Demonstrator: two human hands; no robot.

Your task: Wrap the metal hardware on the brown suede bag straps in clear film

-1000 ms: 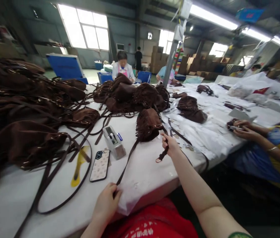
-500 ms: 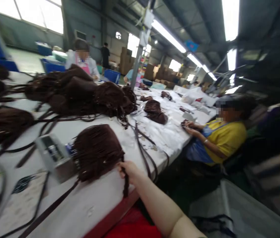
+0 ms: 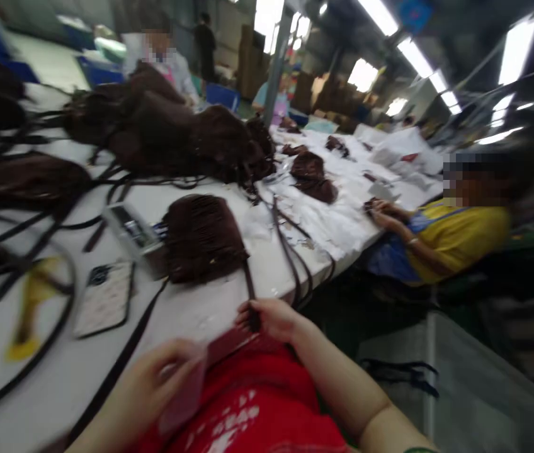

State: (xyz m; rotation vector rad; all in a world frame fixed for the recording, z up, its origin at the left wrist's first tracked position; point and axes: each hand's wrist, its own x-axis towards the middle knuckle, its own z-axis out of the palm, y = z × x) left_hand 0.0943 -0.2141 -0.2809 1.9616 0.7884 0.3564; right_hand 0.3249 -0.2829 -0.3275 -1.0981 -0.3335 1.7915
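A dark brown fringed bag (image 3: 203, 242) lies on the white table in front of me, with a strap (image 3: 249, 281) running from its right side toward the table's edge. My right hand (image 3: 274, 319) is closed around the lower part of this strap, over the front edge. Nearer to me, my left hand (image 3: 165, 371) is closed on a thin, translucent pale sheet (image 3: 182, 396), which hangs in front of the red apron (image 3: 257, 402). Motion blurs this hand somewhat. The bag's other strap (image 3: 125, 355) passes along the table behind my left hand.
Left of the bag stand a grey box (image 3: 137, 236) and a phone in a patterned case (image 3: 105, 299). A yellow-handled tool (image 3: 35, 308) lies farther left. Brown bags (image 3: 163, 132) are heaped behind. A co-worker in yellow (image 3: 465, 242) sits at the right, near a grey bin (image 3: 475, 377).
My right hand has drawn the strap's end down toward me, away from the bag. My left hand has come into view with the translucent sheet. The camera has tilted down.
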